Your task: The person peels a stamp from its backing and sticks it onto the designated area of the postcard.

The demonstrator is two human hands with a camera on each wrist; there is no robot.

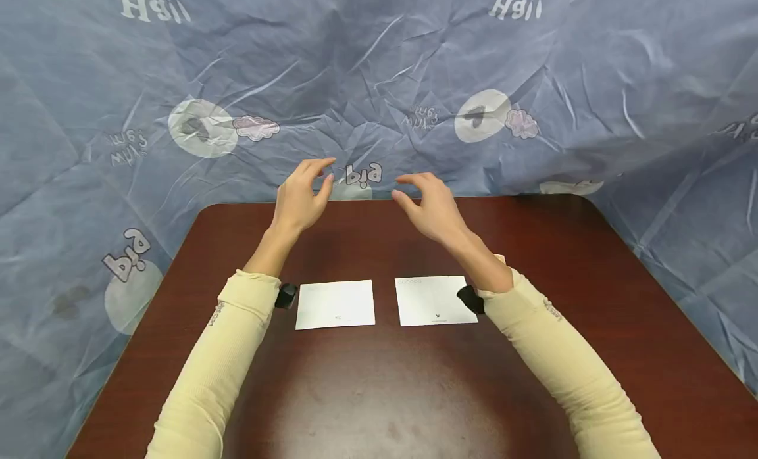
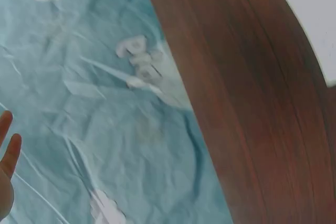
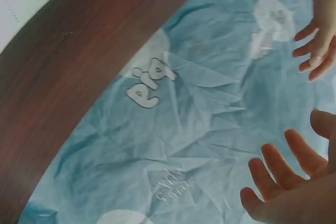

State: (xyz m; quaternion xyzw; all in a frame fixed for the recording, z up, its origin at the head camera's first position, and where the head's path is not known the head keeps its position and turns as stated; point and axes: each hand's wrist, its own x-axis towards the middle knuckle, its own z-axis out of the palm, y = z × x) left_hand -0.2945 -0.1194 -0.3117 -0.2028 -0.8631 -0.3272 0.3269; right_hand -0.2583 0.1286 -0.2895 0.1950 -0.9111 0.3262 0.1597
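Note:
Both hands are raised near the table's far edge, holding nothing, with fingers loosely bent. My left hand [image 1: 299, 199] is at the left, its fingertips turned toward the right hand. Facing it across a gap is my right hand [image 1: 435, 206]; its spread fingers also show in the right wrist view. Nearer to me, a white paper rectangle [image 1: 335, 305] with a small dark mark lies flat beside the left wrist. To its right lies a white envelope-like sheet [image 1: 432, 301] with a row of faint small boxes at its top left, partly covered by the right wrist.
The dark reddish-brown table [image 1: 379, 393] has rounded far corners. A wrinkled blue printed cloth [image 1: 367, 84] hangs behind and beside it. A small pale edge [image 1: 500, 258] peeks out behind the right forearm. Each wrist wears a black device [image 1: 287, 296].

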